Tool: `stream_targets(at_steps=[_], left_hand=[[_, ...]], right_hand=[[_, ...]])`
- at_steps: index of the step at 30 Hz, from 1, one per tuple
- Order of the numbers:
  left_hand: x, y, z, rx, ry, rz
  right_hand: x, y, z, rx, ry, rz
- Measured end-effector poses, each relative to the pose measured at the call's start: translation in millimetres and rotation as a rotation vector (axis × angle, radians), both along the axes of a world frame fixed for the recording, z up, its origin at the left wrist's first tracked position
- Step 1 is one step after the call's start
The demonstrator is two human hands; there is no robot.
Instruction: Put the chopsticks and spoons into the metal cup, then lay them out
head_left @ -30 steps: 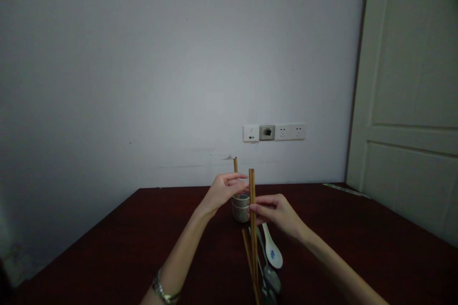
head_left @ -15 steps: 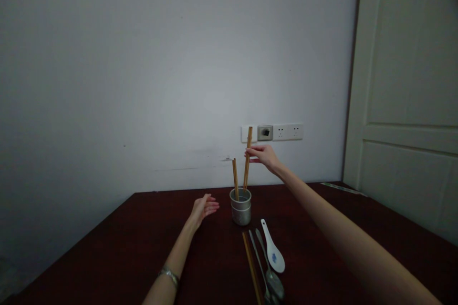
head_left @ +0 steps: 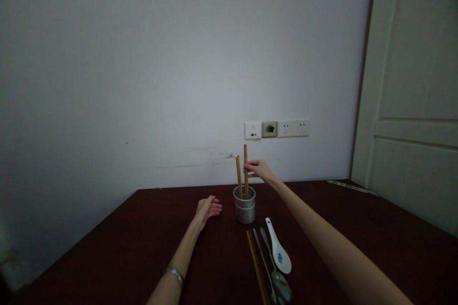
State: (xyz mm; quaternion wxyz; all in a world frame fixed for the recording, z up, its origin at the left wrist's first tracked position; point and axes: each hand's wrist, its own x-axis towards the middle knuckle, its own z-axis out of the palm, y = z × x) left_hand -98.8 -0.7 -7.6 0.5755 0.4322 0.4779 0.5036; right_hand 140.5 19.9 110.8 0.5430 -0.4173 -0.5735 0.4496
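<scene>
My right hand (head_left: 258, 170) pinches a pair of wooden chopsticks (head_left: 245, 162) near their upper part. Their lower ends are inside a grey metal cup (head_left: 245, 212), which stands upright on the dark red table (head_left: 150, 228). Other wooden chopsticks (head_left: 238, 174) lean in the cup, just left of the held ones. To the left of the cup my left hand (head_left: 208, 209) rests by the tabletop, fingers stretched out and holding nothing. It does not touch the cup.
In front of the cup lie more chopsticks (head_left: 256, 267), two metal spoons (head_left: 281, 286) side by side and a white spoon (head_left: 281, 256) with a blue mark. Behind the table, the wall carries sockets (head_left: 293, 127). A pale door (head_left: 411, 81) stands at the right.
My right hand has moved down, lowering the chopsticks from above the cup's rim into the cup. The view has shifted slightly. My left hand stays open beside the cup.
</scene>
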Motion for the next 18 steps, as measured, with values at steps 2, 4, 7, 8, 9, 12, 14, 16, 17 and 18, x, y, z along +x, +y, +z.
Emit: stream_targets(at_steps=[2,4,7,8,9,12,14,16,17,18], left_hand=[[1.2,-1.5,0.2,0.011,0.025,-0.003],[2.2,-2.8,0.6,0.021,0.044,-0.008],[3.4,-3.8,1.4,0.024,0.063,-0.009],[3.7,-4.0,1.6,0.022,0.070,-0.006],[4.0,-4.1,1.7,0.019,0.076,-0.004],[4.5,-4.4,1.3,0.026,0.087,-0.004],[4.3,-4.2,0.3,0.036,0.089,-0.009],[4.0,-3.6,-1.2,0.046,0.089,-0.014],[3.7,-3.1,-2.0,0.050,0.089,-0.016],[3.5,-2.6,-2.8,0.053,0.089,-0.017]], right_hand=[[-1.0,1.0,-5.3,-0.001,0.002,0.000],[-2.3,1.3,-10.2,-0.006,0.003,0.003],[-4.7,0.6,-16.3,-0.018,0.002,0.025],[-5.4,0.4,-18.0,-0.021,0.000,0.034],[-6.1,0.2,-19.6,-0.022,-0.004,0.040],[-7.0,0.8,-24.0,-0.013,-0.025,0.045],[-7.0,2.1,-26.7,-0.008,-0.032,0.044],[-6.7,3.4,-28.8,-0.004,-0.030,0.046],[-6.5,3.7,-29.6,0.000,-0.032,0.048],[-6.3,3.7,-30.1,0.009,-0.037,0.054]])
